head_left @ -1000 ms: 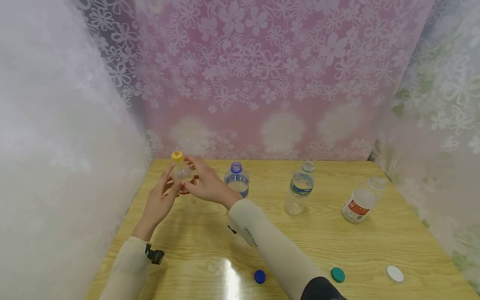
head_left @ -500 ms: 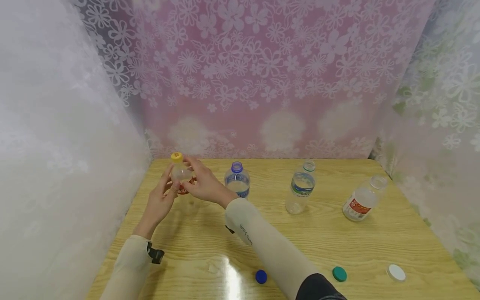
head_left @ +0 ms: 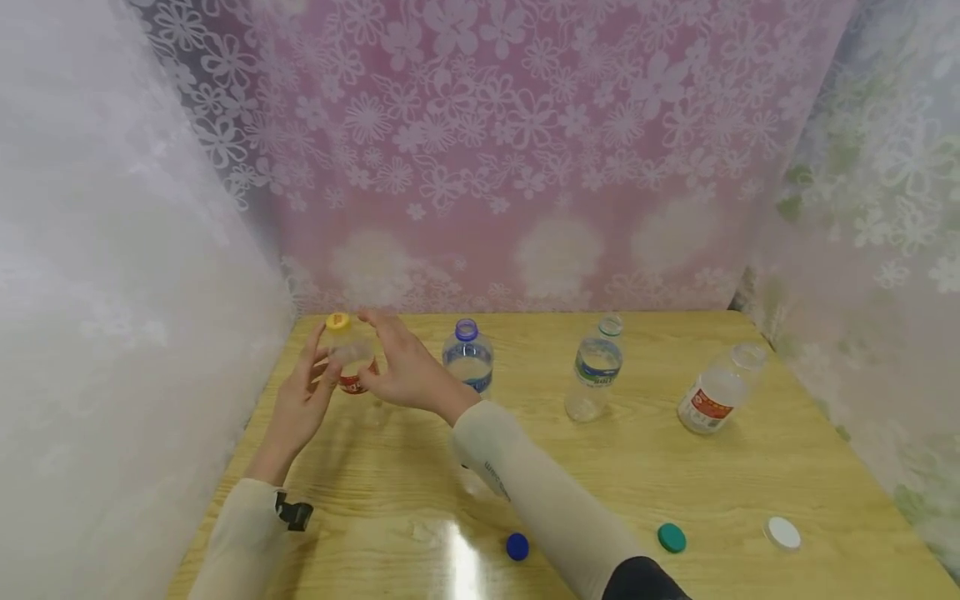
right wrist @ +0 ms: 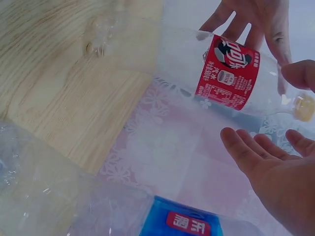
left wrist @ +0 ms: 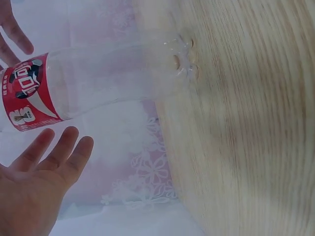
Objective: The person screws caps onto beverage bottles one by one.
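Observation:
A clear plastic soda bottle with a red label and yellow cap stands upright at the table's back left. On its left side my left hand has thumb and fingers spread around it, the thumb overlapping the bottle in the head view. My right hand is at its right, fingers loosely extended beside the neck and label. Both wrist views show straight fingers close to the bottle, with gaps at the right hand's fingers. The bottle's base is down by the wood.
Right of the hands stand three uncapped bottles: a blue-necked one, a blue-and-green-labelled one and a red-labelled one. Near the front lie blue, green and white caps. Floral curtains surround the table.
Both hands have loosened around the soda bottle, and the right hand's fingers have come away from its neck. The bottle appears slightly farther left and lower; the whole head view has shifted a little.

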`<state>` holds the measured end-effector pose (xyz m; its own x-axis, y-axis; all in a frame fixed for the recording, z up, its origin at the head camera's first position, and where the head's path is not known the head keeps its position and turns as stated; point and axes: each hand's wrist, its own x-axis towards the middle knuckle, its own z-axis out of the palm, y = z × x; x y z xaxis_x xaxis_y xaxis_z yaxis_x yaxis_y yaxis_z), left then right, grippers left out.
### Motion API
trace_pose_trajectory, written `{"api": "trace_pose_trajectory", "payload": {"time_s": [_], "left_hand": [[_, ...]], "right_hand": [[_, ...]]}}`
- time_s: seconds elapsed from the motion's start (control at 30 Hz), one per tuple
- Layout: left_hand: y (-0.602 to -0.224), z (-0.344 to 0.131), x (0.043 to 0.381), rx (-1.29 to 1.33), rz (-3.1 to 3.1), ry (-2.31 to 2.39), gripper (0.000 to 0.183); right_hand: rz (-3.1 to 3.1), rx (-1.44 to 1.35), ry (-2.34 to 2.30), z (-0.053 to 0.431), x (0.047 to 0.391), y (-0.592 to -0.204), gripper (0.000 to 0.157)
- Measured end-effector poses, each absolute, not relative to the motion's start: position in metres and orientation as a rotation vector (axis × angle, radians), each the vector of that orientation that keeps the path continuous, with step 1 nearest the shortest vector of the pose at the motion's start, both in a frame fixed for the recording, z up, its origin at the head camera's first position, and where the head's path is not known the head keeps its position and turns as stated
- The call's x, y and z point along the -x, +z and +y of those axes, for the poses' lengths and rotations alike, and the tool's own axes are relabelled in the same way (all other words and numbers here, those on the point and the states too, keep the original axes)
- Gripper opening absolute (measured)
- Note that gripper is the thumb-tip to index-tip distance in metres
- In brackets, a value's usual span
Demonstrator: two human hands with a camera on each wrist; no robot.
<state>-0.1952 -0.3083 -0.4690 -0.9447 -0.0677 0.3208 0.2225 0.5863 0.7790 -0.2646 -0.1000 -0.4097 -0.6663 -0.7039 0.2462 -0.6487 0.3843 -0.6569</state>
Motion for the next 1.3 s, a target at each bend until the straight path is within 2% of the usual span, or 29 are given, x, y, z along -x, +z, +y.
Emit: {"api": "trace_pose_trajectory", "payload": {"time_s": [0.23,0.47,0.67,0.83,0.93,1.03,1.3], "left_hand": [[-0.468,-0.302,0.177,0.138,-2.462,-1.277,0.07],[-0.474,-0.279,0.141,0.111,-2.413,-1.207,0.077],[-0.49,-0.246,0.117,0.163,-2.31,-1.176,0.078],[-0.491,-0.218,0.126,0.265,-2.365,-1.218,0.089],[-0.485,-0.207,0.139,0.297,-2.396,-1.286,0.096],[-0.482,-0.197,0.155,0.303,-2.441,-1.358,0.102],[-0.481,-0.173,0.196,0.282,-2.56,-1.502,0.111]], "right_hand": [[2.615,1.274,-1.116,-0.077,0.246,-0.402,0.081],[2.618,1.281,-1.173,-0.044,0.227,-0.394,0.073],[2.68,1.457,-1.3,-0.013,0.217,-0.391,0.055],[2.831,1.66,-1.534,0.013,0.221,-0.394,0.033],[2.94,1.617,-1.699,0.026,0.228,-0.398,0.025],[3.002,1.451,-1.8,0.036,0.237,-0.403,0.028],[2.793,1.021,-1.686,0.057,0.254,-0.427,0.058]]}}
